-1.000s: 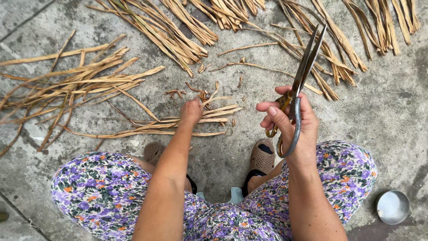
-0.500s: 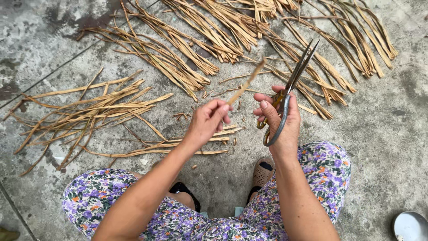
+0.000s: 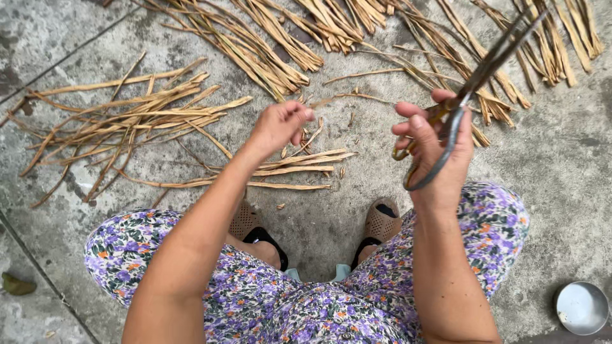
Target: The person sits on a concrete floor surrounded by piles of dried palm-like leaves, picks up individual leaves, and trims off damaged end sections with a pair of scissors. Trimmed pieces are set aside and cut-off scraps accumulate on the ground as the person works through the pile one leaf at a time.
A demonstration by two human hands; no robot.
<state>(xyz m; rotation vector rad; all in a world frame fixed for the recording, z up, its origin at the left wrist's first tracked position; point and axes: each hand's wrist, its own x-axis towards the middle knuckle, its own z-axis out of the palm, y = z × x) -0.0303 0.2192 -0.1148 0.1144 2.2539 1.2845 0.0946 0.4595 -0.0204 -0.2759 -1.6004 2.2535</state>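
hands working dry strips with shears over a concrete floor

the right hand (image 3: pixel 437 153) is gripping the shears (image 3: pixel 468 89), fingers curled through and around the looped handles, the long blades lying nearly together and pointing up and right over the far strips (image 3: pixel 446 57). the left hand (image 3: pixel 280 126) is hovering left of it, fingertips pinched on the near end of a thin strip (image 3: pixel 319 102); how firmly they are pinching it is too blurred to tell. just below that hand a small bundle (image 3: pixel 293 169) of short cut pieces is lying flat on the floor (image 3: pixel 561 172). a looser pile (image 3: pixel 121 121) is spreading out to the left, and longer bunches are lying along the top edge. nearer the camera, flowered trousers (image 3: pixel 159 248) are covering both knees, with two sandals (image 3: pixel 382 223) between them. a round metal bowl (image 3: pixel 581 308) is sitting at the lower right corner.
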